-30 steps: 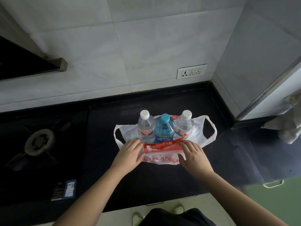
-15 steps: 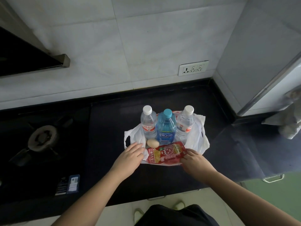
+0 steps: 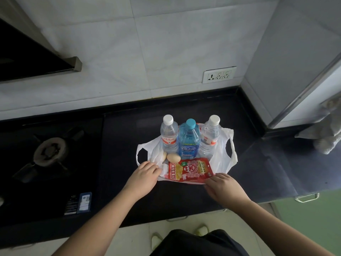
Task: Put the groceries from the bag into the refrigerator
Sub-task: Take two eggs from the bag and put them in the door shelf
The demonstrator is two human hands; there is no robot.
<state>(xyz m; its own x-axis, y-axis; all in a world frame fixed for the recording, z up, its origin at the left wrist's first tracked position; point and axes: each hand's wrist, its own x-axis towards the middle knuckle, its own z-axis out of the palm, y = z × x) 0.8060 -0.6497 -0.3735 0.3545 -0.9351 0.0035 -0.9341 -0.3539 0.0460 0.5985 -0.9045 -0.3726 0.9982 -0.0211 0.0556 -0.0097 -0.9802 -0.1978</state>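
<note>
The black stone counter (image 3: 129,191) carried a thin white plastic bag (image 3: 224,154), spread flat with its walls pushed down further than a moment before. Inside the bag, along its far side, stood three upright bottles: a clear plastic bottle with a white cap and red label (image 3: 168,139), a blue-tinted bottle with a blue cap (image 3: 188,143), and another clear white-capped bottle (image 3: 210,137). A glossy red snack packet (image 3: 191,169) lay flat at the bag's near edge, now fully uncovered. Left of the packet sat a smooth tan egg (image 3: 173,157), newly exposed. The left hand (image 3: 143,177) rested on the bag's near left edge, fingers relaxed and holding nothing. The right hand (image 3: 224,187) touched the bag's near right edge beside the packet; whether it pinched the plastic could not be told.
</note>
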